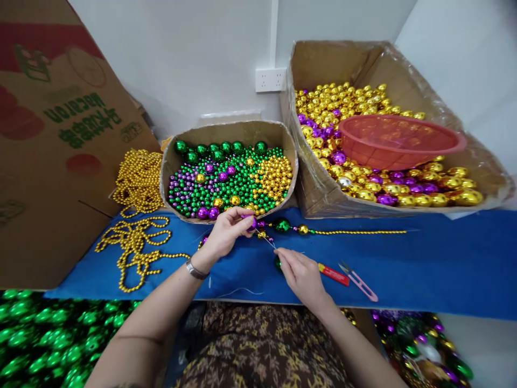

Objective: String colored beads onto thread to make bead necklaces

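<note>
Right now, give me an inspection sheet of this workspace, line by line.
Surface: blue table.
Things in hand: purple bead; thin strand, thread or needle unclear.
Clutter: pink snips and red-and-yellow item at right; gold bead strands at left.
Hands: left hand pinches the bead; right hand pinches the strand.
Cables: nothing seen.
Surroundings: smaller bead box and larger bead box behind, red basket in the larger; wall socket.

Beads (281, 224) look glossy plast., basin (388, 155) smooth plast., printed box (48, 215) matt cardbd.
</note>
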Tool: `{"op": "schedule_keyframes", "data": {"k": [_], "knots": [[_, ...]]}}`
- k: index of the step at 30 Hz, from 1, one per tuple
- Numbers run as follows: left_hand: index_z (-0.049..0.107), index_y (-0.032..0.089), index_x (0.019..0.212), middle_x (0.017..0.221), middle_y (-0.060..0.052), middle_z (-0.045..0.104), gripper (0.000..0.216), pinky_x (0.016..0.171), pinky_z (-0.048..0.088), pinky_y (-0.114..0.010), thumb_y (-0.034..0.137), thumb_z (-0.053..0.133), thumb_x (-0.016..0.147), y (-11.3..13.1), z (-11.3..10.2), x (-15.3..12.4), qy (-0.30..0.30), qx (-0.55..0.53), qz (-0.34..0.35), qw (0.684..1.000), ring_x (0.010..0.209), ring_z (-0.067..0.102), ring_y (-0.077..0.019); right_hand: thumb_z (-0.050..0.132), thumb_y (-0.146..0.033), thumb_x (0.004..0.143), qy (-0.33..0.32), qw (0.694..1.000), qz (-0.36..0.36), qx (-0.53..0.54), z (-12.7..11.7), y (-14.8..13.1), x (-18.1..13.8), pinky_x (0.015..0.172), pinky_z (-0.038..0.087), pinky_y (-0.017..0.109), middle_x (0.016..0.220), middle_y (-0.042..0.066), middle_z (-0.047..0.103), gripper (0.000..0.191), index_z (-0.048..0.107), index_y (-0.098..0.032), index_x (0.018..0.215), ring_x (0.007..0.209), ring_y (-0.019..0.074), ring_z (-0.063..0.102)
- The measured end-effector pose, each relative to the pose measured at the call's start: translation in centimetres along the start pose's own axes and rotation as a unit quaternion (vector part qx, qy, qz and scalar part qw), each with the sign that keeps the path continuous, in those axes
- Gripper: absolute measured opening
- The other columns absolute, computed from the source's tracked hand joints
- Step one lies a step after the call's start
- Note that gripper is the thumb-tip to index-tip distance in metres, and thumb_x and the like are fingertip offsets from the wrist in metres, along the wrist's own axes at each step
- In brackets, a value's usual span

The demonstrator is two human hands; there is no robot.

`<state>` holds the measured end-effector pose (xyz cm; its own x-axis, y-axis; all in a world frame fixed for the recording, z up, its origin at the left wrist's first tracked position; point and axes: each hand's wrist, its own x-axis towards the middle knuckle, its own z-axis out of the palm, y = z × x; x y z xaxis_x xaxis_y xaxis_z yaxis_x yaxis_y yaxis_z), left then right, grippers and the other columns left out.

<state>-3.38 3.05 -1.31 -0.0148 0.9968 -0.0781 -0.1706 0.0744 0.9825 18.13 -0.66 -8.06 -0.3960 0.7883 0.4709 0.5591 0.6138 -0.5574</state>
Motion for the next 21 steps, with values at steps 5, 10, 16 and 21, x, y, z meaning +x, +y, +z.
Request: {"op": "schedule_keyframes", "data": {"k": [5,10,16,21], "knots": [[0.067,0.015,0.099,0.080,-0.005,0.069,0.034,0.060,0.055,-0.023,0.038,0.075,0.075,-0.3,0.1,-0.7,-0.064,0.083,0.036,0.994,0.069,0.064,-0.0135,0.041,-0.023,0.098,0.005,1.000,-0.004,0.003,-0.1,-0.3,0.2,0.077,0.056,0.031,0.094,0.007,0.076,0.027,0.066,-0.020,0.109,0.082,0.0198,0.072],[0.064,0.015,0.113,0.106,-0.011,0.069,0.037,0.071,0.055,-0.029,0.043,0.052,0.091,1.9,-1.3,2.2,-0.031,0.261,0.122,0.957,0.083,0.066,-0.0174,0.042,-0.023,0.098,0.034,0.998,0.030,0.041,-0.9,-0.3,0.4,0.081,0.055,0.029,0.097,0.007,0.075,0.024,0.065,-0.020,0.107,0.088,0.0186,0.072],[0.068,0.014,0.107,0.106,-0.012,0.069,0.025,0.086,0.049,-0.036,0.022,0.056,0.087,3.2,-2.8,10.4,-0.018,0.711,0.123,0.692,0.097,0.063,-0.0241,0.043,-0.024,0.098,0.061,0.998,0.032,-0.007,-1.1,0.2,0.7,0.069,0.053,0.027,0.081,0.006,0.073,0.022,0.064,-0.018,0.097,0.071,0.0176,0.070],[0.071,0.013,0.094,0.098,-0.015,0.070,0.019,0.085,0.049,-0.041,0.011,0.062,0.078,2.1,-2.2,13.2,-0.038,0.726,0.082,0.682,0.102,0.062,-0.0319,0.043,-0.025,0.098,0.059,0.997,0.038,-0.010,-1.6,0.0,0.9,0.070,0.052,0.027,0.082,0.006,0.073,0.022,0.064,-0.018,0.097,0.071,0.0172,0.069]]}}
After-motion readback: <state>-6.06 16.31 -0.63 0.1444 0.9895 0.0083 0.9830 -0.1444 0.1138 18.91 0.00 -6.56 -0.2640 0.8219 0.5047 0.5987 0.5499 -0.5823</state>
